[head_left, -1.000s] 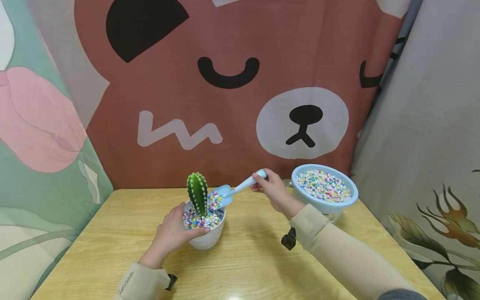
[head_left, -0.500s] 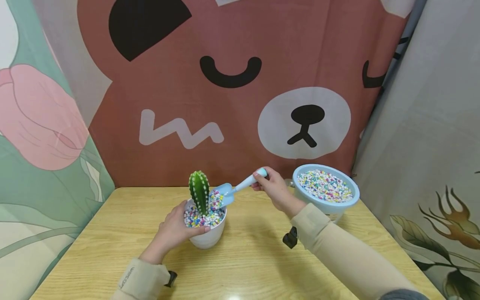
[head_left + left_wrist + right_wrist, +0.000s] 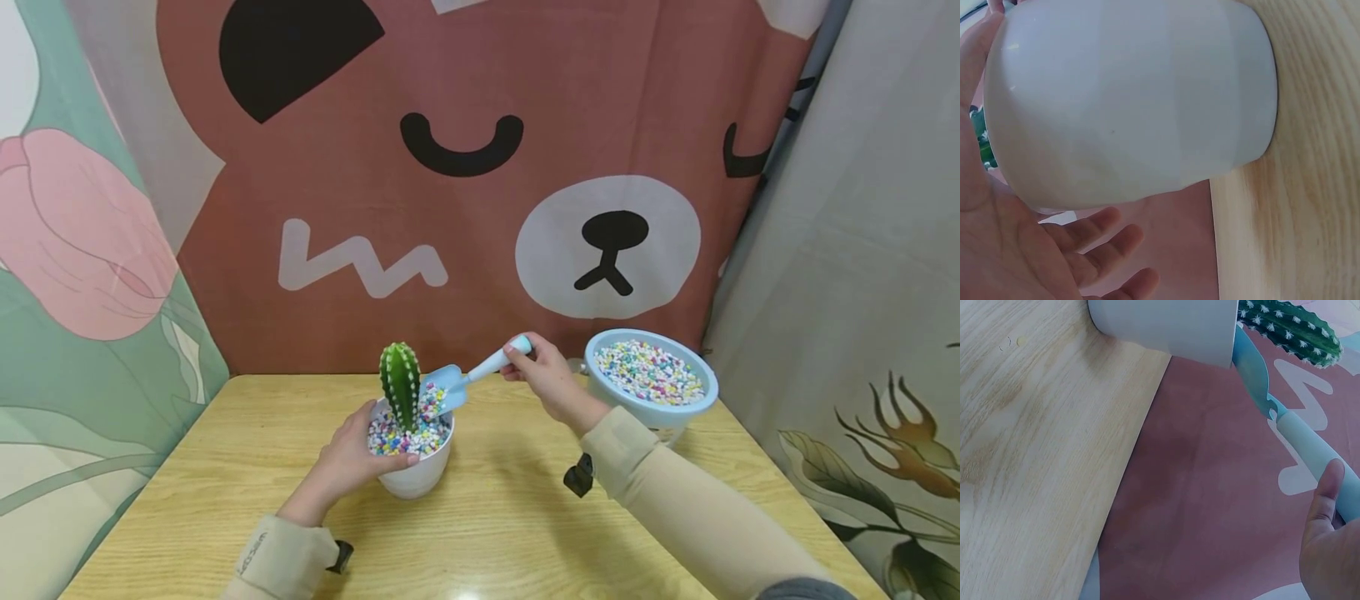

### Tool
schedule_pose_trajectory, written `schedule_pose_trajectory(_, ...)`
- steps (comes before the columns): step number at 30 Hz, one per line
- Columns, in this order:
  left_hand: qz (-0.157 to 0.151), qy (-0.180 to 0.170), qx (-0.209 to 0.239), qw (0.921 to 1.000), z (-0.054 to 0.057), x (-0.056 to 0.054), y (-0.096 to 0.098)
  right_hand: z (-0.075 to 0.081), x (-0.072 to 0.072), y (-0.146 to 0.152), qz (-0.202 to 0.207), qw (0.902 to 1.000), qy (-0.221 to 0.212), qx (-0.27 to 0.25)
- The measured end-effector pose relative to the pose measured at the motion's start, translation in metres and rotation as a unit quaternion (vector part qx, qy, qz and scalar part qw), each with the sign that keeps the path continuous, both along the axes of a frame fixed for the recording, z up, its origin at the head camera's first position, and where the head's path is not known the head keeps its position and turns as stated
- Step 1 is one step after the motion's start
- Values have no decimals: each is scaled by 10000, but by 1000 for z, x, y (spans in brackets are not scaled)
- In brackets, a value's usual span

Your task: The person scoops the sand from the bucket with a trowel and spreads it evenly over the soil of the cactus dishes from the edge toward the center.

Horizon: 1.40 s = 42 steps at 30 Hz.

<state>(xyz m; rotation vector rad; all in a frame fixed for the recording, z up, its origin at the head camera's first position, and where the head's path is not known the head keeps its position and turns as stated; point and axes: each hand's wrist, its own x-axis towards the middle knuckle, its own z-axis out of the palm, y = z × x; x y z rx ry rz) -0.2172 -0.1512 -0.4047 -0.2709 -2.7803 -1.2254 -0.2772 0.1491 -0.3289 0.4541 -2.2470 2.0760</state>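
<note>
A green cactus (image 3: 401, 385) with white tufts stands in a white pot (image 3: 414, 480) on the table, among multicoloured pebbles (image 3: 390, 438). My left hand (image 3: 343, 457) holds the pot from the left, thumb over the near rim; the left wrist view shows the pot's smooth wall (image 3: 1129, 100) close up. In my right hand (image 3: 549, 379) is the handle of a light blue toy shovel (image 3: 491, 367), pinched near its end. Its blade (image 3: 450, 382) slopes down into the pot beside the cactus, with pebbles on its lower part. In the right wrist view the thumb (image 3: 1330, 481) presses along the shovel's handle.
To the right stands a light blue bucket (image 3: 708, 392) filled with similar pebbles, close to my right forearm. The wooden table (image 3: 247, 450) ends at the back against a brown curtain (image 3: 480, 275) with a bear print. Patterned cloths hang on both sides.
The view has shifted slightly. On the shovel's blade the pebbles sit a little lower, and more blue shows above them. Both hands keep nearly the same places.
</note>
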Motion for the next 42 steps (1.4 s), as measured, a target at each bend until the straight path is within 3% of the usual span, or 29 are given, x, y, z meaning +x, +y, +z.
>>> schedule_pose_trajectory(8,-90,-124,112,9998,-2,2,-1,-3,0,0,-36,10000,-66,-42)
schedule_pose_trajectory(16,351,-72,-303,9989,5,12,7,-2,-1,-1,-77,9999,-18,-103)
schedule_pose_trajectory(22,514,142,-522,9972,3,14,11,-3,-1,-2,-118,9998,-85,-102)
schedule_pose_trajectory(32,517,87,-661,9964,2,12,10,-3,0,-2,-169,9997,-76,-140)
schedule_pose_trajectory(42,330,12,-621,9975,3,11,7,-2,1,-4,-110,9999,-67,-73)
